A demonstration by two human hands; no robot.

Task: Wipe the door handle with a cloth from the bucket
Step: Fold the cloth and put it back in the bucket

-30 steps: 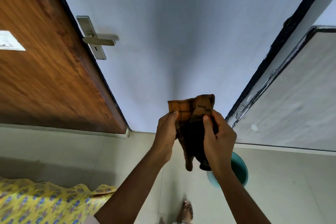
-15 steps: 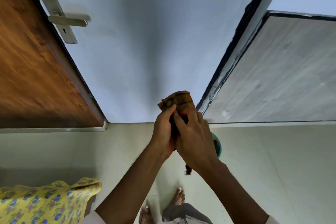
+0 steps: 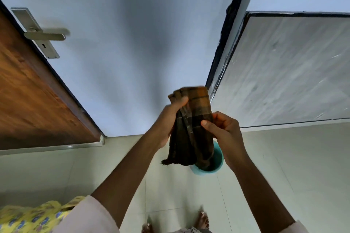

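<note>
Both hands, left hand (image 3: 170, 117) and right hand (image 3: 225, 132), clamp the hanging cloth (image 3: 191, 130) above the bucket (image 3: 217, 159); door handle (image 3: 45, 36) far left, well apart.

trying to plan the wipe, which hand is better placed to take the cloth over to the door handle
Probably the left hand. It grips the cloth near its top, and the door handle is up on the person's left. The right hand pinches the cloth's far side, above the bucket, and would have to cross over.
</note>
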